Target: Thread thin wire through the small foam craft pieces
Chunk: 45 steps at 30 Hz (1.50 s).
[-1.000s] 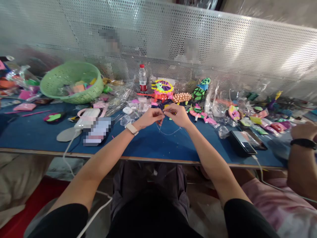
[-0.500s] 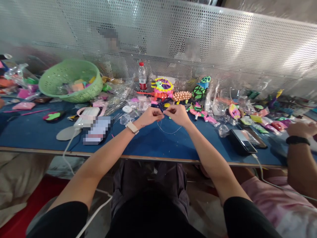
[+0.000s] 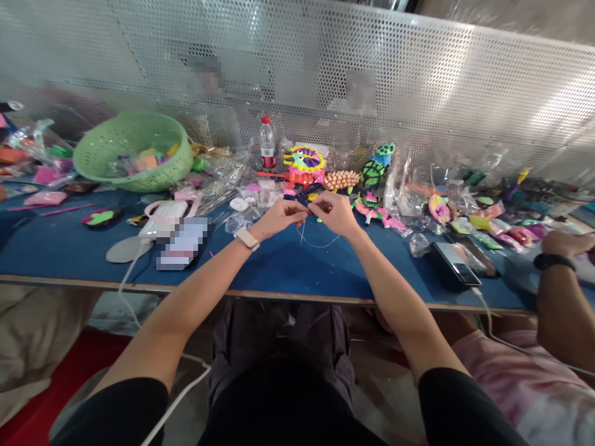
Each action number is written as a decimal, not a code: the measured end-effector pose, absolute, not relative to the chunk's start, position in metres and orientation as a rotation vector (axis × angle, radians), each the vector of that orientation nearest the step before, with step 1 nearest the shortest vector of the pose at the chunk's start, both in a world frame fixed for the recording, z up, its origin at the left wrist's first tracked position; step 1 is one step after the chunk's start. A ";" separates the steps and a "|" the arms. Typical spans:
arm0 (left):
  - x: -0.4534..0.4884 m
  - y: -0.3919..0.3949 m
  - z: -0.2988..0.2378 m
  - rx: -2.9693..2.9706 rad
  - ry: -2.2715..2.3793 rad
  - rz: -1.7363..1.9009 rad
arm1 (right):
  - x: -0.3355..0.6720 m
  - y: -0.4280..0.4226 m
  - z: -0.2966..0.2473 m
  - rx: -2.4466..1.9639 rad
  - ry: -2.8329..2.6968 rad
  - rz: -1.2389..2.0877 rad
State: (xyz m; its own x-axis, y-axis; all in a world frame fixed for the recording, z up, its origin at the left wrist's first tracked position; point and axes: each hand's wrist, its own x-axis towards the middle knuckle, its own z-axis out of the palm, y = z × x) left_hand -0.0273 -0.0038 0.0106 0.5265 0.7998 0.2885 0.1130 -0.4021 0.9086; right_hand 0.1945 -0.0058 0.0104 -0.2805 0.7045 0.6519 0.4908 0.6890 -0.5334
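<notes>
Nearer the wearer than the red-capped bottle (image 3: 267,148) and slightly right of it, left hand (image 3: 284,215) and right hand (image 3: 334,212) meet at the fingertips, thumb and forefinger of each pinched on a thin pale strand (image 3: 320,246). Strand sags in a loose loop over the blue tabletop (image 3: 297,272), also on the bottle's near side, right of it. Cannot tell which part each hand grips; fingertip detail too small. Right of the bottle: yellow-frilled figure (image 3: 304,161) closest, then tan spiky figure (image 3: 341,181), then green-and-black turtle-like figure (image 3: 373,172). Left of the bottle: green basket (image 3: 155,179), small coloured pieces inside. Well right of the bottle: co-worker's hand (image 3: 563,243), dark band at the wrist.
</notes>
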 end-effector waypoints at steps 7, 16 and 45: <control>-0.026 0.000 0.005 1.847 0.778 0.978 | 0.194 -0.005 0.007 -0.952 -1.959 0.302; -0.027 0.006 -0.002 1.892 0.803 1.022 | 0.202 0.000 0.005 -0.779 -2.148 0.230; -0.027 0.003 -0.008 2.309 0.896 1.320 | 0.200 0.009 0.002 -0.931 -2.068 0.275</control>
State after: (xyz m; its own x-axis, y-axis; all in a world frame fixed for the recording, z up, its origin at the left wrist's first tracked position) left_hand -0.0272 0.0032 -0.0078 0.3716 0.6655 0.6473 0.3561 -0.7461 0.5626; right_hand 0.2000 0.0086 0.0015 -0.3800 0.7015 0.6030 0.5192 0.7012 -0.4886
